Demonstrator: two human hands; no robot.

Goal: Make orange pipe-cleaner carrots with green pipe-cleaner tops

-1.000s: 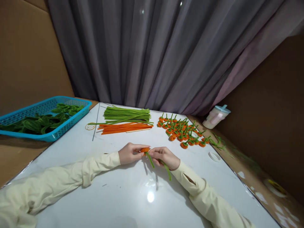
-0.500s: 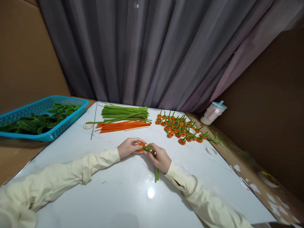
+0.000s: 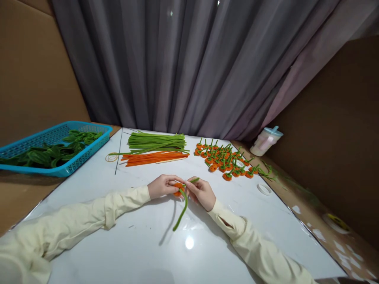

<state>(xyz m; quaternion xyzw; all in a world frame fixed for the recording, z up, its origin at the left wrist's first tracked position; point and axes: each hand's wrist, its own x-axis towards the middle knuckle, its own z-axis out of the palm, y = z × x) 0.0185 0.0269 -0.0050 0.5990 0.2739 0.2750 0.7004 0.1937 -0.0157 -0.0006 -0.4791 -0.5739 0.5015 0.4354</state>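
Note:
Between my two hands, above the table, is an orange pipe-cleaner pumpkin (image 3: 178,191). My left hand (image 3: 162,186) is closed on it from the left side. A green pipe cleaner (image 3: 184,213) comes off the pumpkin, its long end curving down toward me. The fingers of my right hand (image 3: 203,193) pinch a short green length at the pumpkin's top, and its tip sticks out past the thumb. Farther back lie a bundle of green pipe cleaners (image 3: 156,141) and a bundle of orange pipe cleaners (image 3: 148,158).
Several finished orange pumpkins (image 3: 227,176) with green stems cluster at the back right. A white tape roll (image 3: 264,189) lies near the right edge, and a lidded cup (image 3: 265,142) stands behind. A blue basket (image 3: 66,169) of green pieces is at the left.
The long green end has swung from below my right hand to hang in front of the pumpkin. My right hand has shifted slightly, now pinching the green at the pumpkin's top.

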